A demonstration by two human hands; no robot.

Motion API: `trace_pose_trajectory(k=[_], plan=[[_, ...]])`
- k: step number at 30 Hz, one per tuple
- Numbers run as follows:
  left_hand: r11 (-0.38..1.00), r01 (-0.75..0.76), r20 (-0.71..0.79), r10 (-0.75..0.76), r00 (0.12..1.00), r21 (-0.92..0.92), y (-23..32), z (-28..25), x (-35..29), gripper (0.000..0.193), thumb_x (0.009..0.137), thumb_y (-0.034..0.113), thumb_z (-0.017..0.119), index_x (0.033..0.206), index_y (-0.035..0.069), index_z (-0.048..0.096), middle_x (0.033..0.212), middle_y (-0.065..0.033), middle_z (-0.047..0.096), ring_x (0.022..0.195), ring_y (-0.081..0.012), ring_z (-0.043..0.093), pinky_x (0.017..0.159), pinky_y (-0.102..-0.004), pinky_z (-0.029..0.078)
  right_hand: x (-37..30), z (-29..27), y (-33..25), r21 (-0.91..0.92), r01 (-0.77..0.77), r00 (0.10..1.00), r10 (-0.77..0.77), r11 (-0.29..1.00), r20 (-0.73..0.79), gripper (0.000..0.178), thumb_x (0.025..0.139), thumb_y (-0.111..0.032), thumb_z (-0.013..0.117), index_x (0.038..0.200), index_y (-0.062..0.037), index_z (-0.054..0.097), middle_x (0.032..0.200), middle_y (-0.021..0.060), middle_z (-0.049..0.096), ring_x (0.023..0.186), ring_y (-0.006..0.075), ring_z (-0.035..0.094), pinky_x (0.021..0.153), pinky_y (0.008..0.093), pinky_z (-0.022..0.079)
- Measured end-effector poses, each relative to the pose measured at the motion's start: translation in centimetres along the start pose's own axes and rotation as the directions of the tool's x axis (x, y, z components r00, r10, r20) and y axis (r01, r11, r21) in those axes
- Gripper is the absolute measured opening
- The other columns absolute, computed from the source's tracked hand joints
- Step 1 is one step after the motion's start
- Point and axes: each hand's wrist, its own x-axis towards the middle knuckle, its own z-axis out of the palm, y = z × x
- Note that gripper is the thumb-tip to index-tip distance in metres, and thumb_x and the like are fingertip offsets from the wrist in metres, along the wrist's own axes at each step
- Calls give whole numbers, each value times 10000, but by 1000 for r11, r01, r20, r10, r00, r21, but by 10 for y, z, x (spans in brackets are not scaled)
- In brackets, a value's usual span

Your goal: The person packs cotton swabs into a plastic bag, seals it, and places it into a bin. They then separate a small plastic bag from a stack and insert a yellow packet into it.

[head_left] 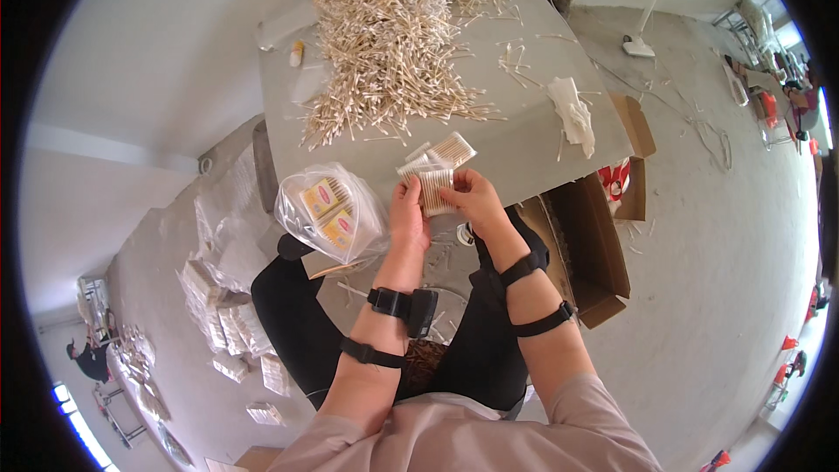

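Between my two hands, at the near edge of the table, is a flat pack of cotton swabs [436, 191] with its sticks lying side by side. My left hand [408, 212] grips its left side, thumb on top. On the right side my right hand [474, 198] pinches it with thumb and fingers. Just beyond lies another bundle of swabs [453, 150] on the tabletop. A clear plastic bag [360, 210] holding swab packs with yellow labels stands left of my left hand. Farther back rises a large heap of loose cotton swabs [393, 44].
On the grey table [524, 135] a crumpled white cloth [572, 114] lies at the right. An open cardboard box [594, 249] stands on the floor beside my right leg. Stacked wrapped packs [232, 323] sit on the floor at the left. Other people are in the distance.
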Motion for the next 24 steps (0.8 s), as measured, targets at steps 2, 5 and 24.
trace_pose_trajectory(k=[2,5,24], plan=[[1000,12,-64,-11,998,2,2,6,1,301,967,250,521,1196,58,485,1147,-69,580,1002,-185,586,870,-345,484,-4,-9,-5,136,-107,994,106,985,20,249,792,-56,718,994,0,584,914,47,625,786,138,596,699,263,492],[996,-45,-120,53,991,71,-3,6,16,283,967,208,517,1200,52,478,1136,-84,580,993,-197,589,876,-341,478,-15,-21,-19,606,-26,997,63,795,-40,203,822,60,636,987,-38,568,941,34,626,848,131,610,766,255,490],[995,30,527,-78,846,100,84,36,-156,369,937,171,579,1245,18,444,1110,-99,604,967,-165,624,790,-309,547,-148,-19,-134,137,667,705,-680,733,203,273,714,159,645,898,-30,575,1052,78,582,1174,281,543,925,348,461]])
